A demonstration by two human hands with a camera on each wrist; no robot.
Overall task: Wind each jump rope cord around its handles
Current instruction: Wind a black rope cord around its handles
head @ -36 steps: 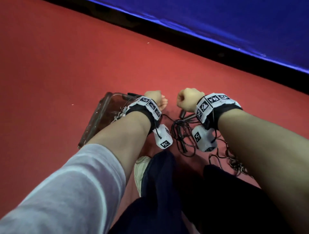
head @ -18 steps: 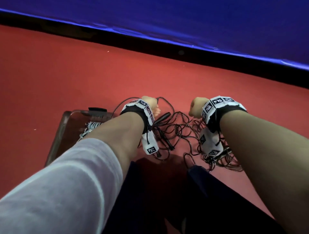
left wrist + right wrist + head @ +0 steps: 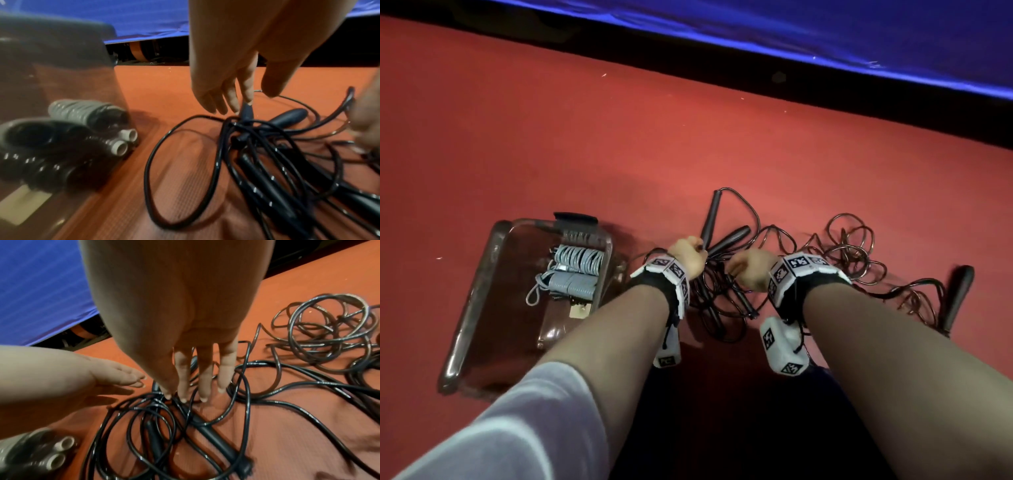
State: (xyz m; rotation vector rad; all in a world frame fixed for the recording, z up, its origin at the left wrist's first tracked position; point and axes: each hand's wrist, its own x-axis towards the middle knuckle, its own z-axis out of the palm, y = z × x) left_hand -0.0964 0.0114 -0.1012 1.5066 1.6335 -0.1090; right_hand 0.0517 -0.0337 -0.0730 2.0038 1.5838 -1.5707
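Note:
Several black jump ropes lie tangled on the red floor (image 3: 688, 137). My left hand (image 3: 687, 254) reaches down with straight fingers, and its fingertips (image 3: 236, 105) touch the top of a black handle (image 3: 246, 112). My right hand (image 3: 750, 271) hovers beside it, its straight fingers (image 3: 183, 386) touching the black cords (image 3: 242, 402) above another black handle (image 3: 216, 439). Neither hand holds anything. Two more handles (image 3: 710, 219) point away from my left hand. A looser coil of cord (image 3: 842, 246) lies to the right.
A clear tray (image 3: 479, 294) on the left holds a wound grey jump rope (image 3: 578, 270). A lone black handle (image 3: 959, 298) lies far right. A blue mat (image 3: 825, 31) over a dark strip borders the far side. My dark trouser legs (image 3: 756, 428) are below.
Both hands were fists held apart above the ropes. They have come down and closer together, with fingers now straightened onto the black tangle. The head view has tilted.

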